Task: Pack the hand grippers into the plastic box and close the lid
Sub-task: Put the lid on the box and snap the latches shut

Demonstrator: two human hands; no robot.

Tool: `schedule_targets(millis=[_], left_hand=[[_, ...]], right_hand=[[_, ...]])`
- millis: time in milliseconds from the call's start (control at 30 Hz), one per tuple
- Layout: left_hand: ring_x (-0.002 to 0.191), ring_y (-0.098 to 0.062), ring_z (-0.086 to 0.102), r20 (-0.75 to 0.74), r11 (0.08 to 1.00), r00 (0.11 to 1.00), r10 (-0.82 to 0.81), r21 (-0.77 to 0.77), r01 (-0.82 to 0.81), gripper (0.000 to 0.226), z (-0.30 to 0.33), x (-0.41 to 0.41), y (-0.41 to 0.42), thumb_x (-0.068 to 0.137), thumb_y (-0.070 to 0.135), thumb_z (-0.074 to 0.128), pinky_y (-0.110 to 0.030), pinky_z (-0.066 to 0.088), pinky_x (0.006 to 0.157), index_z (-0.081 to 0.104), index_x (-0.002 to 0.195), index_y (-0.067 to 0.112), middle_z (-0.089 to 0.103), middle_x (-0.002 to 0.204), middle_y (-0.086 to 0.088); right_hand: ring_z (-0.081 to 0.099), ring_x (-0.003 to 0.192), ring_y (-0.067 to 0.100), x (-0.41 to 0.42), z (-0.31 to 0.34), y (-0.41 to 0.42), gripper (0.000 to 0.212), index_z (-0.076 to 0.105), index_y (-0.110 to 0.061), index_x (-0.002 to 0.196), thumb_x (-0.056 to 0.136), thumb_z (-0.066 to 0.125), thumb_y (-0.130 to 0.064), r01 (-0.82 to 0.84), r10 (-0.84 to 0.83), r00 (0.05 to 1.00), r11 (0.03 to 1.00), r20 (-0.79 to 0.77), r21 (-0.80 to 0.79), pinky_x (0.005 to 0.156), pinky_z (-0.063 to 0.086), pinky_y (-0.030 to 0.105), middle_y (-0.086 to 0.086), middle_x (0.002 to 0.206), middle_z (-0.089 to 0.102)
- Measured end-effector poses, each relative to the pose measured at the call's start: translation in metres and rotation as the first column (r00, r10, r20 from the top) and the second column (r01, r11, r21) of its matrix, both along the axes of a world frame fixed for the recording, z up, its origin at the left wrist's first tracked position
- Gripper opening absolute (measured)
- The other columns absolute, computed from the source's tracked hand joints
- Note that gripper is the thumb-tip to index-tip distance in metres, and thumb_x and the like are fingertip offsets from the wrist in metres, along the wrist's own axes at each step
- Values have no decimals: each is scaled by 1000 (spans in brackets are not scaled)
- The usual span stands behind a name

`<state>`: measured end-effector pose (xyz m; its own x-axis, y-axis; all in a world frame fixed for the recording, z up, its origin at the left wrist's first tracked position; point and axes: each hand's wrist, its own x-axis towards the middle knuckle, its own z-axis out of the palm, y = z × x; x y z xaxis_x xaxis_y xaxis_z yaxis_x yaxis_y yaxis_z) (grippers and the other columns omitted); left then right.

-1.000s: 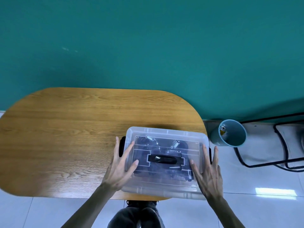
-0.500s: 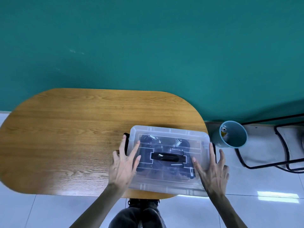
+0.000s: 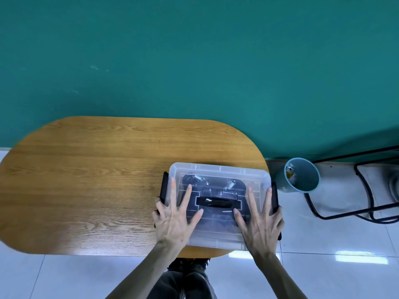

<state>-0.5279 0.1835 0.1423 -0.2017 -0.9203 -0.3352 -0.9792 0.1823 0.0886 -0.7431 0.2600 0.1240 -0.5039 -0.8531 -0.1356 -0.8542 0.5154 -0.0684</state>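
A clear plastic box (image 3: 218, 169) stands at the right end of the wooden table (image 3: 97, 180), its clear lid (image 3: 216, 231) on top with a black carry handle (image 3: 216, 202) in the middle. Dark hand grippers (image 3: 213, 184) with metal springs show through the lid. My left hand (image 3: 174, 214) lies flat on the lid's left part, fingers spread and straight. My right hand (image 3: 261, 221) lies flat on the right part in the same way. Black side latches (image 3: 164, 187) stick out at both ends of the box; the right latch (image 3: 274, 197) is beside my right fingers.
A blue bin (image 3: 301, 175) with a can inside stands on the floor right of the table. A black metal frame (image 3: 354, 190) is further right. The teal wall runs behind the table. The box overhangs close to the table's front right edge.
Both hands slid inward onto the lid from its outer edges, and now press flat on it. The box sits in about the same spot.
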Motion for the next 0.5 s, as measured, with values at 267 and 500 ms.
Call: schedule_targets(millis=[267, 500], left_hand=[[130, -51, 36, 21, 1000, 999, 27, -3, -27, 74, -4, -4, 2, 92, 74, 13, -53, 49, 92, -17, 153, 45, -40, 158, 0], [135, -56, 29, 11, 1000, 1000, 23, 0, -23, 74, -8, -4, 2, 93, 73, 14, -55, 48, 94, -20, 153, 44, -39, 159, 3]], right_hand=[[36, 120, 53, 2, -3, 2, 69, 13, -45, 157, 94, 34, -65, -14, 14, 1000, 1000, -18, -2, 84, 43, 54, 11, 169, 0], [35, 121, 53, 3, -6, 3, 67, 11, -44, 157, 97, 31, -62, -26, 26, 999, 1000, -18, -15, 84, 41, 53, 12, 168, 1]])
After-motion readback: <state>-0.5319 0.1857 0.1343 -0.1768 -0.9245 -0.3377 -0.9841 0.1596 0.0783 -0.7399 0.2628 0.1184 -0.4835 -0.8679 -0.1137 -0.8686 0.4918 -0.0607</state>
